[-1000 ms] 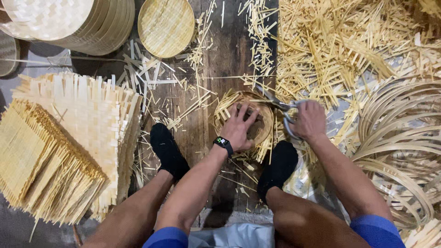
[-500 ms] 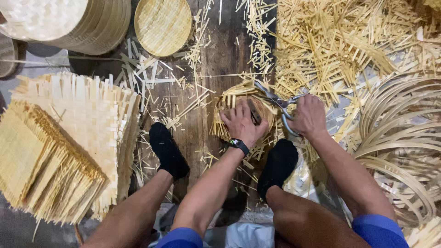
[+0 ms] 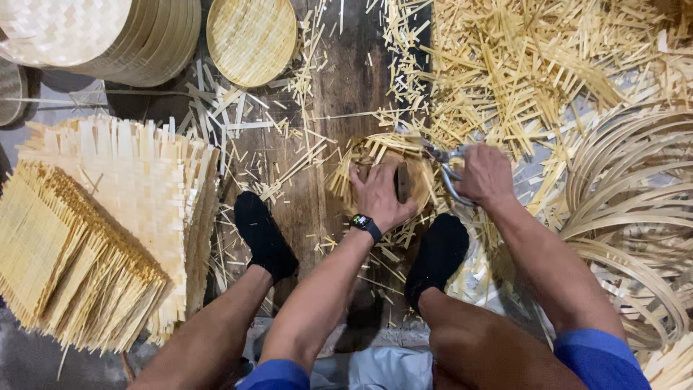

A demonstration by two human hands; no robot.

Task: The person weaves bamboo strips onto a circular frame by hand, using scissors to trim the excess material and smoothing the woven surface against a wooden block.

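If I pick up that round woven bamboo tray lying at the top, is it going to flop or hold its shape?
The round woven tray probably holds its shape: its rim looks bound and evenly round. It likely feels light, being thin woven strips. Set on edge, it could roll.

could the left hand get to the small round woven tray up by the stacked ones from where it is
Probably not without leaning: the left hand is pressed on the woven piece between the feet, and the round tray lies far across the floor, though only loose strips lie between.
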